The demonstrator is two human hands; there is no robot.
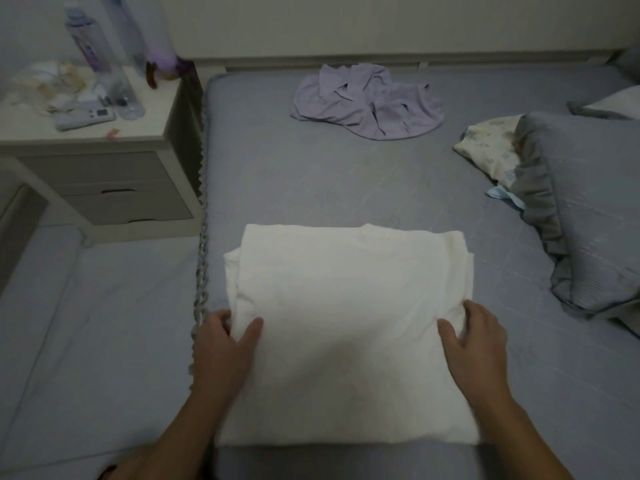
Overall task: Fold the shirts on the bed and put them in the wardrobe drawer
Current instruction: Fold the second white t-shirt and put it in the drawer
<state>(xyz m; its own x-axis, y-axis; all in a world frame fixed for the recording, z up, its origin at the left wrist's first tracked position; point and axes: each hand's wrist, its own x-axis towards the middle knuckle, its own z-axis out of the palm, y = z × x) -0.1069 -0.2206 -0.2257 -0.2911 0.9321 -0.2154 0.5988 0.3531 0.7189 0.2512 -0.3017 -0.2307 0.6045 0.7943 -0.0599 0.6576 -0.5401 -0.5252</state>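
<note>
Two hands [221, 344] [474, 341] grip one white shirt [346, 323]; one lilac shirt [367, 102]

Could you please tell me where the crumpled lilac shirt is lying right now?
In the head view, the crumpled lilac shirt lies unfolded at the far middle of the grey-sheeted bed, beyond the folded white shirt.

The near shirt [346, 323] is plain white, the far shirt [367, 102] pale lilac, both on a grey-blue bed [311, 174]. At right, a grey pillow [581, 209] covers a cream floral-print cloth [491, 150]. The left nightstand [104, 174] is beige.
</note>
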